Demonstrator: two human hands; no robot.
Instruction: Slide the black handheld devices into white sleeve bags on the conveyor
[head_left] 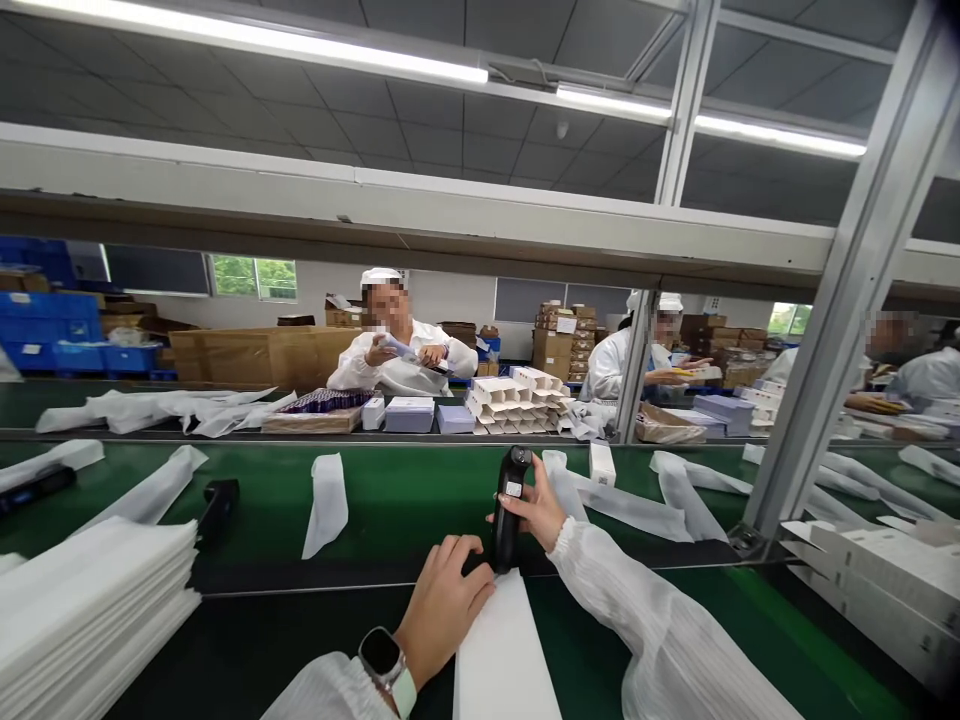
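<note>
My right hand (536,508) is closed around a black handheld device (507,530) with a small white label, held nearly upright above the front edge of the belt. Directly below it, a flat white foam sleeve (504,655) lies pointing away from me. My left hand (448,600), with a watch on its wrist, has curled fingers at the far end of this sleeve, close to the device's lower end. Whether the device's tip is inside the sleeve cannot be made out. At left, a stack of white foam sleeves (82,610) lies near another black device (219,505).
A green conveyor belt (420,490) crosses in front, carrying wrapped white pieces (326,505) and a small white box (601,464). White cartons (885,580) are piled at right beside a metal post (832,290). Across the belt, a co-worker (401,350) handles something.
</note>
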